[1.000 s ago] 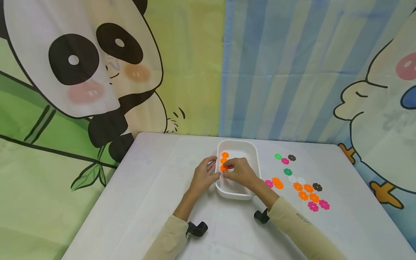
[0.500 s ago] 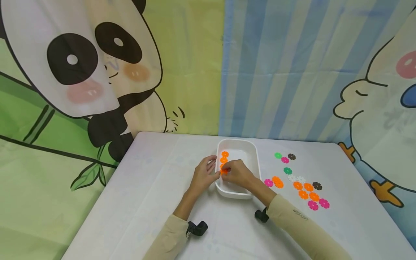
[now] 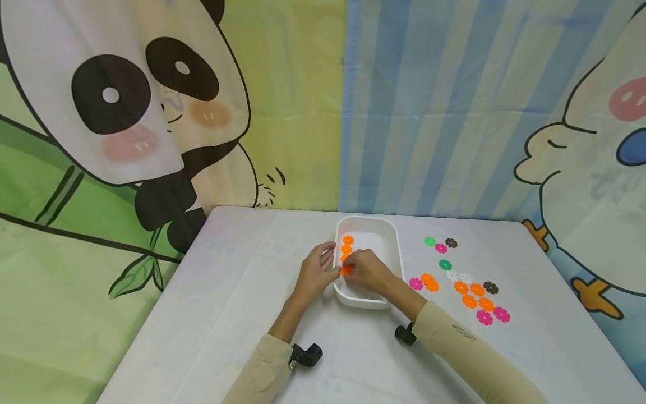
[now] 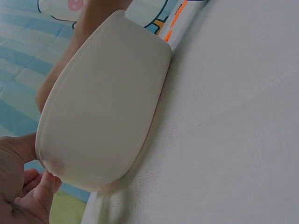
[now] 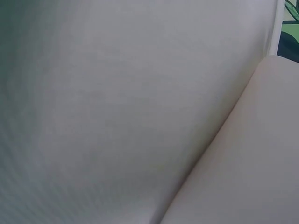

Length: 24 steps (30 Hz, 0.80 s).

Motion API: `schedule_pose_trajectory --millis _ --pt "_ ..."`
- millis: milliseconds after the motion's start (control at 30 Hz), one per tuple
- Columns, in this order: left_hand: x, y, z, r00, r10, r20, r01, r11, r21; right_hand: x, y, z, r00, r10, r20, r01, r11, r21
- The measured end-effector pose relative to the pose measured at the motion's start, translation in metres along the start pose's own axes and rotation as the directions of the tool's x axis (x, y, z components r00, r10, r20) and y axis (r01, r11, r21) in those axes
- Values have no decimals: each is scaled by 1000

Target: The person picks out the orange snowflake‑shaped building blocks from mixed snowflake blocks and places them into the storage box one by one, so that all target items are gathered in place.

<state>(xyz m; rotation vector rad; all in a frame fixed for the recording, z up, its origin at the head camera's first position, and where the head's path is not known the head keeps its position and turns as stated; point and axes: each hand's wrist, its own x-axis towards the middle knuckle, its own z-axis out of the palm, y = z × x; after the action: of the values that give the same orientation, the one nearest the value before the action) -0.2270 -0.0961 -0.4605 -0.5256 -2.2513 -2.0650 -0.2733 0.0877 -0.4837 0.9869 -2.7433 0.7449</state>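
A white rectangular tray (image 3: 365, 303) stands on the table, with a column of orange flower-shaped discs (image 3: 347, 248) along its left inner side. My left hand (image 3: 314, 274) holds the tray's left rim; in the left wrist view, its thumb and fingertips (image 4: 45, 186) meet at the rim. Reaching over the tray's right side, my right hand (image 3: 372, 270) pinches an orange flower-shaped disc (image 3: 346, 270) at the near end of the column. Its curled fingers partly cover that disc. Pale surfaces close to the camera fill the right wrist view, and the hand is out of that picture.
Right of the tray lie several loose flower-shaped discs: orange (image 3: 469, 301), pink (image 3: 484, 318), white (image 3: 465, 278), green (image 3: 445, 265) and brown (image 3: 491, 288). A printed cloth (image 3: 298, 112) hangs behind the table's back edge.
My right hand has shifted slightly nearer along the column, and the pinched orange disc now sits at its near end. The left hand stays at the rim.
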Motion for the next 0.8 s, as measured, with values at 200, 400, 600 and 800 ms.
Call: schedule_pose_trajectory --millis 200,400,600,800 --pt "1 -1 0 1000 -25 5 25 999 20 -1 0 0 999 27 -24 -27 999 32" --pt "6 -21 1 1000 -13 -2 14 1000 25 -2 2 0 999 42 -32 -41 998 43" --pt "10 -39 3 999 -18 -33 20 999 49 -2 3 0 997 73 -16 -72 995 67" --pt "10 -39 2 999 -15 -51 18 998 59 -2 1 -4 993 116 -33 -110 983 148"
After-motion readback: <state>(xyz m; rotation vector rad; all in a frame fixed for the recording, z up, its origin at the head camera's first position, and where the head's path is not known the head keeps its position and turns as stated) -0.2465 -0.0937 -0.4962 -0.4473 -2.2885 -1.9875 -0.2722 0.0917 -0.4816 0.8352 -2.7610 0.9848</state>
